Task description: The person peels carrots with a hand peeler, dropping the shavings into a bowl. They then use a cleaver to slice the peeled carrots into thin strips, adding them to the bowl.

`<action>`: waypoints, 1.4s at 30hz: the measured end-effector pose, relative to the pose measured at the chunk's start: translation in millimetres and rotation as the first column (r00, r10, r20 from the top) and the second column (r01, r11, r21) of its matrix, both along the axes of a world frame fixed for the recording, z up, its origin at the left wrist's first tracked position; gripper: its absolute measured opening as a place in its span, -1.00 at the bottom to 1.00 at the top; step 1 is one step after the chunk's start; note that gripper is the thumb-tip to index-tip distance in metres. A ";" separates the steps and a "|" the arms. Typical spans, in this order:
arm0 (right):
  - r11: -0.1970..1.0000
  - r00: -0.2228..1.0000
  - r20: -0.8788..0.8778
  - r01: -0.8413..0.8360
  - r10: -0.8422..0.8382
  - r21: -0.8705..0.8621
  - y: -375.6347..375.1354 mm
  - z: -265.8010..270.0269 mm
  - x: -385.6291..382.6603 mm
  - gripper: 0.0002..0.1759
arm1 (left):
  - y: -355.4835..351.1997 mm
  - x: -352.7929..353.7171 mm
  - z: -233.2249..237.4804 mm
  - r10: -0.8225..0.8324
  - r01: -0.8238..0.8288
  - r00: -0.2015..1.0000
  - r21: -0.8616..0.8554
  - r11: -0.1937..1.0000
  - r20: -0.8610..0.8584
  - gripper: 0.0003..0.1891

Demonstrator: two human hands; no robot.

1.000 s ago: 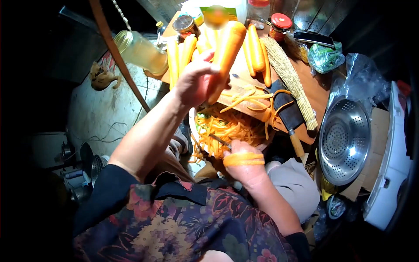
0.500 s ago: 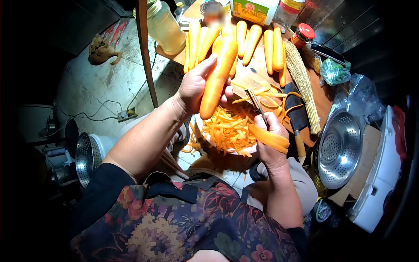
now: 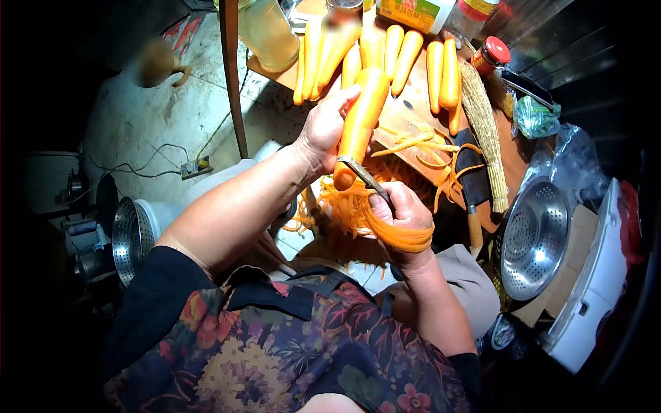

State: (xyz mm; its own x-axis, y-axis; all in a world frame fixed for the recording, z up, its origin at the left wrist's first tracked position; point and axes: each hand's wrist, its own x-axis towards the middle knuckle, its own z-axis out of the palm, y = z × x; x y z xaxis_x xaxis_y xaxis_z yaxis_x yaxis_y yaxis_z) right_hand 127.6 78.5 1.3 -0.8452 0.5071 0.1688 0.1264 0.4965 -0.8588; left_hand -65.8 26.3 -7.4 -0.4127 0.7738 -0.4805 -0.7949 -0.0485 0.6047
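My left hand point(image 3: 326, 131) is closed around a thick carrot point(image 3: 363, 113), which tilts with its lower end toward me. In my right hand point(image 3: 405, 217) is a metal peeler point(image 3: 372, 183), its head lying across the carrot near that lower end. Long strips of carrot peel point(image 3: 399, 235) drape over the back of my right hand. Beneath both hands lies a heap of orange peelings point(image 3: 344, 213), partly hidden by the carrot and my right hand; what holds it is mostly covered.
Several carrots point(image 3: 406, 60) lie on the wooden table point(image 3: 406, 110). A knife point(image 3: 474, 186) and a straw brush point(image 3: 482, 117) rest at its right. A steel colander point(image 3: 536, 241) stands right, another colander point(image 3: 131, 241) left. A red-lidded jar point(image 3: 490, 55) stands behind.
The peeler has moved left and down from beside the carrot onto its lower end. The carrot has shifted slightly right. The peel on my right hand now hangs lower.
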 end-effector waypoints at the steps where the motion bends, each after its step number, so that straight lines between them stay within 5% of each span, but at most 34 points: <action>1: 1.000 1.000 -0.023 -0.019 0.020 0.025 -0.1 -1.8 1.2 -0.85 | -0.1 1.0 1.0 -0.024 0.024 1.000 -0.010 1.000 0.014 -0.53; 12: 0.959 0.998 -0.031 -0.036 0.047 0.282 0.5 -1.6 7.5 -0.85 | -1.2 13.7 -8.2 -0.116 0.117 0.991 -0.011 0.993 0.074 -0.50; 16: 0.941 0.998 -0.022 0.070 -0.066 0.331 9.2 -8.1 6.0 -0.87 | -1.4 28.9 -4.3 -0.079 0.082 0.991 -0.028 0.996 0.105 -0.52; 18: 0.940 0.979 0.047 0.179 -0.200 0.291 25.6 -15.7 7.0 -0.86 | -6.8 43.6 4.7 -0.068 0.076 0.983 -0.040 0.996 0.172 -0.53; 21: 0.960 0.952 0.173 0.225 -0.253 0.168 47.6 -7.3 12.9 -0.81 | -27.6 54.5 16.3 -0.291 0.318 0.928 -0.088 0.944 0.232 -0.52; 22: 0.957 0.943 0.189 0.247 -0.273 0.151 51.6 -7.7 15.2 -0.79 | -35.0 52.5 7.2 -0.382 0.389 0.898 0.013 0.921 0.218 -0.52; 24: 0.954 0.912 0.280 0.292 -0.298 0.064 64.7 -29.9 23.3 -0.77 | -33.2 69.3 45.3 -0.293 0.303 0.953 -0.161 0.939 0.081 -0.53; 26: 0.949 0.882 0.349 0.287 -0.316 0.134 62.0 -23.6 25.1 -0.75 | -38.6 65.1 33.7 -0.339 0.346 0.938 -0.134 0.929 0.071 -0.53; 28: 0.958 0.914 0.298 0.239 -0.277 0.157 52.1 -20.9 25.0 -0.75 | -41.4 45.0 4.9 -0.434 0.428 0.893 0.077 0.901 0.120 -0.52; 30: 0.958 0.917 0.303 0.284 -0.260 -0.039 37.8 -11.2 20.5 -0.78 | -31.2 36.1 5.7 -0.249 0.245 0.962 0.047 0.968 0.113 -0.46; 32: 0.977 0.969 0.147 0.206 -0.196 -0.053 21.5 -7.1 17.1 -0.82 | -25.3 22.5 -8.2 -0.141 0.139 0.984 0.020 0.990 0.107 -0.46; 37: 0.974 0.997 -0.020 -0.068 0.074 0.215 -6.4 -15.2 16.2 -0.85 | -14.1 16.7 -22.1 -0.016 0.023 0.997 -0.108 0.994 0.071 -0.52; 42: 0.962 0.993 0.089 0.045 -0.072 0.270 12.3 -27.8 15.5 -0.88 | -12.9 42.7 -11.0 -0.085 0.089 0.996 -0.233 0.968 0.028 -0.48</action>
State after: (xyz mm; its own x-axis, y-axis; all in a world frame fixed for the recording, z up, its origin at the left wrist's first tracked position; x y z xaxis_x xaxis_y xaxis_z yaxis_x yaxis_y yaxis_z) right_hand 143.1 90.9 -26.5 -0.8343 0.5040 0.2232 0.2388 0.6954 -0.6778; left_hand -23.2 13.4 -18.4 -0.3389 0.6718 -0.6586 -0.8005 0.1619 0.5771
